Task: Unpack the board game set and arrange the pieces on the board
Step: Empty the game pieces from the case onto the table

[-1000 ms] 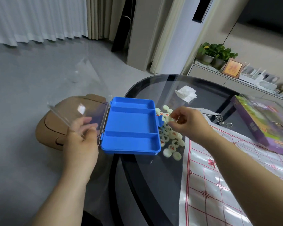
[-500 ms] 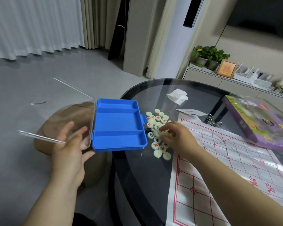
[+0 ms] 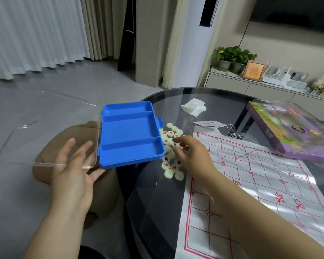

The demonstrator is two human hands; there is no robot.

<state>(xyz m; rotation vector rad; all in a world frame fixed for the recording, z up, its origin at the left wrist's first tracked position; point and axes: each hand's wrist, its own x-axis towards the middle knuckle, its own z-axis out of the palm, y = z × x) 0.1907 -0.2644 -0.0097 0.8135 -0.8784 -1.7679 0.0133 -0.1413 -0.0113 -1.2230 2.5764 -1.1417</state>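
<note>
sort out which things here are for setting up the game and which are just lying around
For the job:
blue case
clear lid
pile of round pieces
board sheet

Just lying about:
crumpled tissue
paper slip
metal rings
purple box
potted plants
framed picture

A home living room; long pale curtains (image 3: pixel 36 34) hang to a glossy grey floor (image 3: pixel 82 85); a low cabinet (image 3: pixel 232 85) along the wall carries potted plants (image 3: pixel 232 55) and a framed picture (image 3: pixel 253 70); a dark screen (image 3: pixel 297 14) is mounted above it; a round glass worktop (image 3: pixel 223 101) holds a tissue (image 3: pixel 194 107) and a purple game box (image 3: pixel 288 128).
</note>
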